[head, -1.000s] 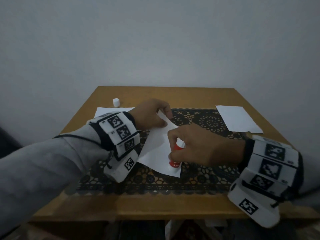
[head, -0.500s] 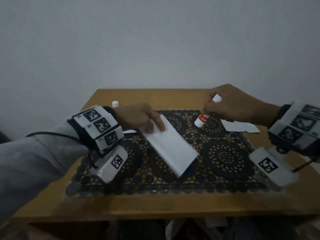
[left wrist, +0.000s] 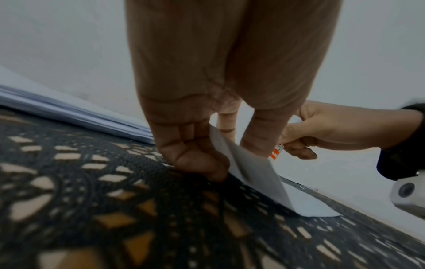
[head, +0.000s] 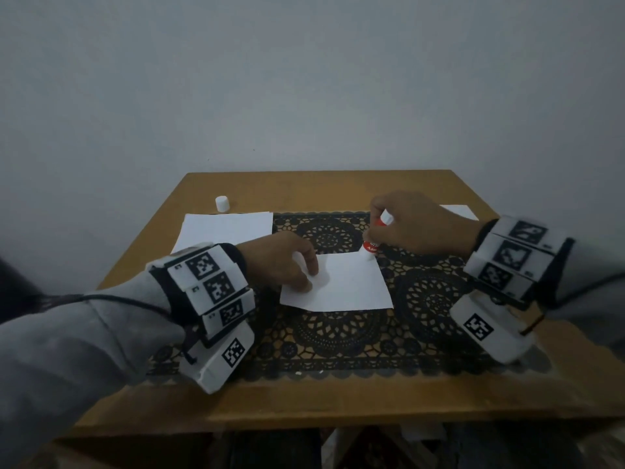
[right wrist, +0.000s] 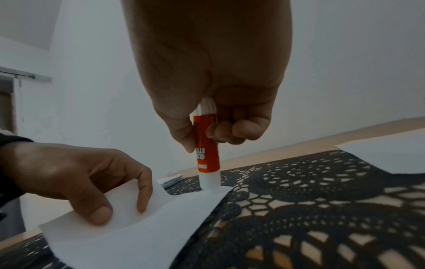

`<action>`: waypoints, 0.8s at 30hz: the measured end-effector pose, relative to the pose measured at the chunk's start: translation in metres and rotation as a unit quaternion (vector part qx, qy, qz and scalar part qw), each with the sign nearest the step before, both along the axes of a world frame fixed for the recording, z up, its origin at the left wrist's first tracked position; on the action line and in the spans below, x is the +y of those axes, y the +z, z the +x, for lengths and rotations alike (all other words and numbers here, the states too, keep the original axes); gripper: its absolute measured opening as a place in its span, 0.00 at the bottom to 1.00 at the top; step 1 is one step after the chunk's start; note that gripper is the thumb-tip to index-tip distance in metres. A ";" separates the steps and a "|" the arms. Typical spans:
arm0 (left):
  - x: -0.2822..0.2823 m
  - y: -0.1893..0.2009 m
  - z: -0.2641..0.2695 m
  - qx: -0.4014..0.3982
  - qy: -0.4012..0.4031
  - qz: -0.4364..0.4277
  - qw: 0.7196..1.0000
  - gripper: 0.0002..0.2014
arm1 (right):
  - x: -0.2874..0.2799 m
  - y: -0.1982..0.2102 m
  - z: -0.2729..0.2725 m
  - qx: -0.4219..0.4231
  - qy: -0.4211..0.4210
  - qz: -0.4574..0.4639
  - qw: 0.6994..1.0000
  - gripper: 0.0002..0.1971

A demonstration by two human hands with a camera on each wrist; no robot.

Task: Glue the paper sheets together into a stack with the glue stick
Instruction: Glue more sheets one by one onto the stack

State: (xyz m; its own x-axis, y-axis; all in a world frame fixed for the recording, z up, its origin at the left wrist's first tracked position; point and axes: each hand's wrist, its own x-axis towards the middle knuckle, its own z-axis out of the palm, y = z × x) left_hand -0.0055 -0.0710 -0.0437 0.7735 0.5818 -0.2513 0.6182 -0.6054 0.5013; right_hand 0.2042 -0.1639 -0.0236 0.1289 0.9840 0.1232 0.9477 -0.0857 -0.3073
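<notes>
Right hand (right wrist: 207, 76) fingers (right wrist: 243, 131) curled round the glue stick (right wrist: 207, 156), held upright, white tip down on the far right corner of the paper sheet (head: 341, 286). Left hand (head: 277, 262) pinches the sheet's left edge, thumb (right wrist: 98, 214) on top and fingers under it, lifting that edge off the mat (head: 338, 336); grip partly hidden in the left wrist view, so exact finger layout unclear. Sheet lies mid-mat, rest of it flat. Black lace mat covers the middle of the wooden desk (head: 304, 397). Stack of paper (head: 223, 228) at far left, partly on the mat edge. White cap (head: 222, 203) stands on the desk just behind that stack. Another sheet (head: 460, 211) at far right, mostly hidden behind the right hand. Tagged wrist bands on both arms.
</notes>
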 end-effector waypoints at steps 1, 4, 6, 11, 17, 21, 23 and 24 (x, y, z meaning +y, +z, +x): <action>0.000 0.000 0.000 0.000 -0.001 0.005 1.000 0.09 | 0.003 -0.001 -0.001 0.000 -0.003 -0.004 1.000 0.10; -0.002 -0.002 0.001 0.002 -0.002 0.027 1.000 0.09 | 0.008 -0.005 -0.003 -0.004 -0.004 -0.014 1.000 0.10; -0.003 -0.003 0.000 0.006 -0.005 0.039 0.999 0.10 | 0.009 -0.007 -0.005 0.001 -0.001 -0.013 1.000 0.10; -0.008 -0.002 0.002 0.026 -0.021 0.070 0.997 0.13 | 0.005 -0.009 -0.007 0.003 0.007 -0.014 1.000 0.09; -0.010 -0.001 0.004 0.043 -0.023 0.092 0.995 0.14 | -0.011 -0.004 -0.018 0.006 0.018 -0.036 0.999 0.11; -0.010 0.001 0.007 0.053 -0.038 0.106 0.992 0.14 | -0.026 -0.002 -0.022 0.009 0.032 -0.043 0.999 0.10; -0.008 0.007 0.009 0.039 -0.041 0.098 0.994 0.13 | -0.031 -0.002 -0.023 0.010 0.037 -0.046 0.998 0.10; -0.006 0.011 0.010 0.015 -0.035 0.088 0.995 0.11 | -0.033 -0.002 -0.023 0.013 0.038 -0.049 0.998 0.10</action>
